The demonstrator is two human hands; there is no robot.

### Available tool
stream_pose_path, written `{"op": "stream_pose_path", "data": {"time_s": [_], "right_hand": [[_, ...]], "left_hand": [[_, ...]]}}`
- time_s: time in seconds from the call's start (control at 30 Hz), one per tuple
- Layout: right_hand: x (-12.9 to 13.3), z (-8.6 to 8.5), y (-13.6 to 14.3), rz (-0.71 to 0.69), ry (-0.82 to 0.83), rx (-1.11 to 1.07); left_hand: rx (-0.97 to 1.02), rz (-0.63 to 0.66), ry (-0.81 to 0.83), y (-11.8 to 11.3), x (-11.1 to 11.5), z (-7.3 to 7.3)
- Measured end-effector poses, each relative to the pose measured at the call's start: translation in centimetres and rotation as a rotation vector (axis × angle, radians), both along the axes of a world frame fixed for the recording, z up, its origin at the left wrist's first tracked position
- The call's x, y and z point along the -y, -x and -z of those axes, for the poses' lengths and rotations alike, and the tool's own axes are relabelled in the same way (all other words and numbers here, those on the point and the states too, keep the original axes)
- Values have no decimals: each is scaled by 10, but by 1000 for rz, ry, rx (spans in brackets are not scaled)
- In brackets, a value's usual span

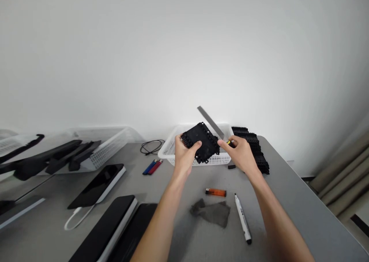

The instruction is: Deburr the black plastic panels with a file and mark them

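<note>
My left hand (184, 154) grips a flat black plastic part (198, 141) with a toothed edge, the thumb pressed on its face. It is held up in front of a white basket (170, 146). Closed round the black and yellow handle of a flat metal file (211, 121) is my right hand (239, 152). The file's grey blade points up and to the left, behind the part's upper right edge. Whether blade and part touch, I cannot tell.
Stacked black parts (255, 150) stand right of the basket. Nearer lie an orange lighter (215, 192), a dark cloth (213, 212) and a white marker (243, 219). Leftward are two lighters (152, 167), a cable (151, 147), a phone (98, 185) and another basket (109, 148) with black pieces.
</note>
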State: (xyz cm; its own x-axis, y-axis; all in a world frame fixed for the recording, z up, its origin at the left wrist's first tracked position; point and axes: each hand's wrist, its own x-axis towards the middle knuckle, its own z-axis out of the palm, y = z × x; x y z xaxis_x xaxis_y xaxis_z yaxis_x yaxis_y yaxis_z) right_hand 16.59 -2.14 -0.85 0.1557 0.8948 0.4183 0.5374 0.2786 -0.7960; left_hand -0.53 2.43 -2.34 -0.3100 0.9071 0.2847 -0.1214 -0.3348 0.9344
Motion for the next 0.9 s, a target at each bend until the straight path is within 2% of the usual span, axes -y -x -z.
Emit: {"op": "stream_pose_path", "data": {"time_s": [0.13,0.23,0.4,0.53,0.6,0.7,0.9], "right_hand": [[-4,0,-1,-197,85,-164],[-8,2,-4,-223,123,-227],[-13,5,-10,-130,12,-233],[-14,6,-14,-41,-97,-133],[-13,5,-14,-49,-82,-107],[-9,3,-12,-48,-43,-95],[-2,2,-1,79,21,45]], "left_hand": [[121,44,14,-4,2,0],[84,113,23,-3,6,-4],[-69,101,121,7,9,-12],[-213,280,135,14,8,-12],[-207,303,122,14,5,-9],[-158,271,104,13,2,-4],[-129,218,-32,9,1,-4]]}}
